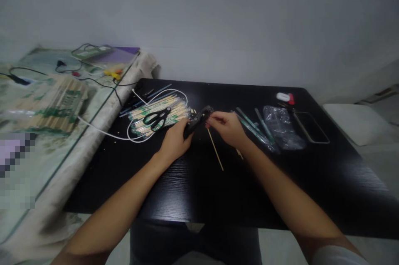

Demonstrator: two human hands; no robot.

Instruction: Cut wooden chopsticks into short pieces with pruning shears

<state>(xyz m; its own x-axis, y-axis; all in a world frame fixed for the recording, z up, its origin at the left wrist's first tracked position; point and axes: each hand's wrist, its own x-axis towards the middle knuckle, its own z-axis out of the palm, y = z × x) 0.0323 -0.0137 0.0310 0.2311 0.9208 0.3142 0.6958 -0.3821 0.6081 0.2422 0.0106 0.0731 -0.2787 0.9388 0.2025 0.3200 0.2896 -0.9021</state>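
Observation:
My left hand (175, 140) is closed around a dark hand tool (197, 122) whose kind I cannot make out. My right hand (227, 127) is beside the tool's far end, its thumb and fingertips pinched together. From that pinch a thin wooden stick (215, 149) slants down toward me. Another short piece of wooden stick (239, 154) shows partly behind my right wrist. Left of my hands lies a bundle of wrapped chopsticks (174, 109), with black-handled scissors (157, 118) on top. Tiny light bits (193, 111) lie close to the tool.
Green-marked plastic wrappers (254, 128), a clear plastic bag (283, 127) and a phone-shaped frame (311, 127) lie on the right of the black table (199, 190). Behind them is a white case (283, 97). A white cable (102, 130) runs left toward another chopstick pack (59, 105).

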